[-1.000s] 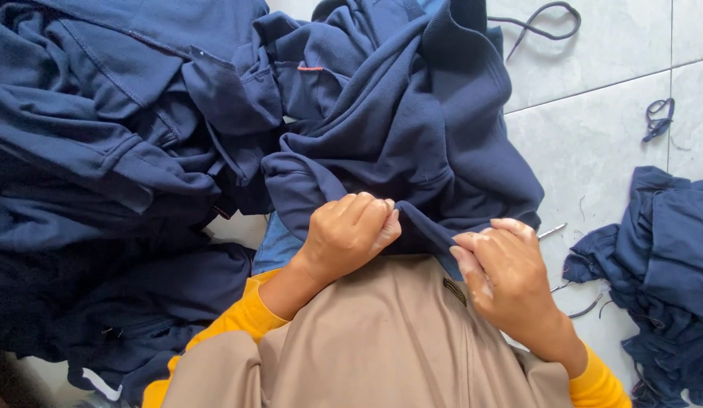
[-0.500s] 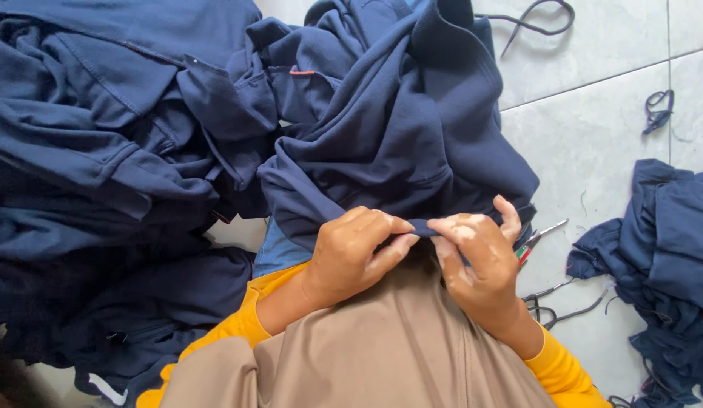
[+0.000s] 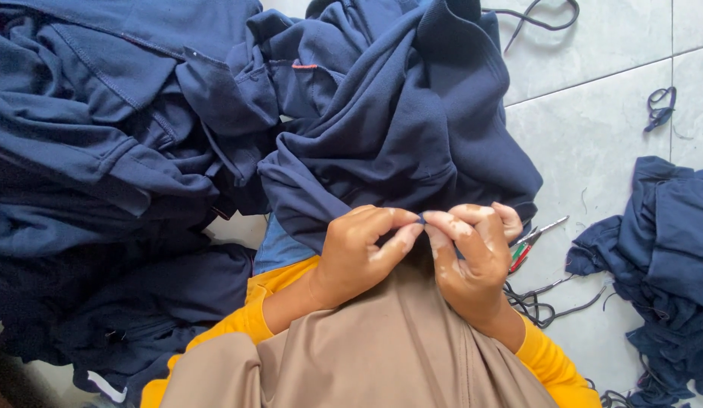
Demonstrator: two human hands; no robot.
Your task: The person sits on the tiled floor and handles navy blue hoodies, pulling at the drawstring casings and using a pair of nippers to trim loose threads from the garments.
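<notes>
While both hands meet at the near edge of the navy sweatshirt point(image 3: 400, 143), the left hand point(image 3: 359, 253) and right hand point(image 3: 472, 253) each pinch that edge narrowly between thumb and forefinger, fingertips almost touching. The garment spreads away from the fingers, up the frame; the pinched edge runs left to right, equally near both hands. Counted: one pair of snips point(image 3: 529, 243) just right of the right hand, one heap of navy garments point(image 3: 102, 151) at left, one smaller pile point(image 3: 665, 249) at right.

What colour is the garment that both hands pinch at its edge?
The garment is dark navy blue, pinched by the left hand and right hand; the head view shows it.
</notes>
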